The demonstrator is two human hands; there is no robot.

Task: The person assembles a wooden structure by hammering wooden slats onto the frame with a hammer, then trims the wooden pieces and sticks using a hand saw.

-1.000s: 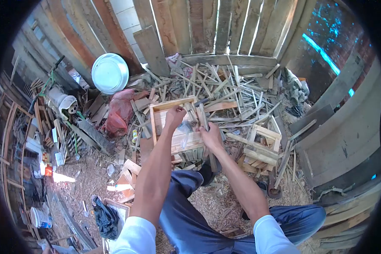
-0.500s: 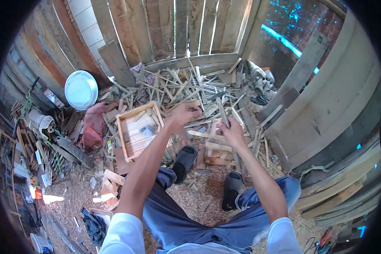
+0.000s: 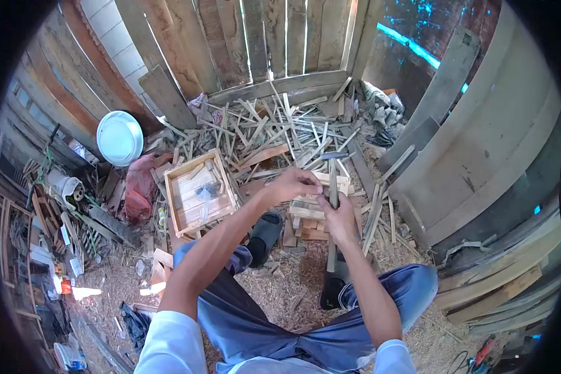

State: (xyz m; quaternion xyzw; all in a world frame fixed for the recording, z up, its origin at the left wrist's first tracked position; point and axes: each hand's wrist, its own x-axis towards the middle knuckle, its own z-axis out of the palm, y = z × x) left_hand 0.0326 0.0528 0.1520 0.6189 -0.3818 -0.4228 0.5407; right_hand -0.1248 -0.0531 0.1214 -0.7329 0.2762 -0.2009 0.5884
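One hammer (image 3: pixel 333 177) | within right fingers (image 3: pixel 326 206) | left fingers (image 3: pixel 308 177) just beside

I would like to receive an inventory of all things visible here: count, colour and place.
wooden piece: at least 1, grey-brown, in right hand
hammer-like head: 1, blue-grey, at its upper end
wooden tray: 1, light brown, left of centre
clear plastic: 1, transparent, inside tray
plank wall: 1, brown, rear
wood scraps: many, grey-brown, before plank wall
basin: 1, white, left
plastic bag: 1, red, below basin
panel: 1, grey, right
small clutter: uncountable, mixed, far left
sandals: 2, dark grey, worn
trousers: 1, blue, worn
left hand: 1, bare, centre
right hand: 1, bare, centre
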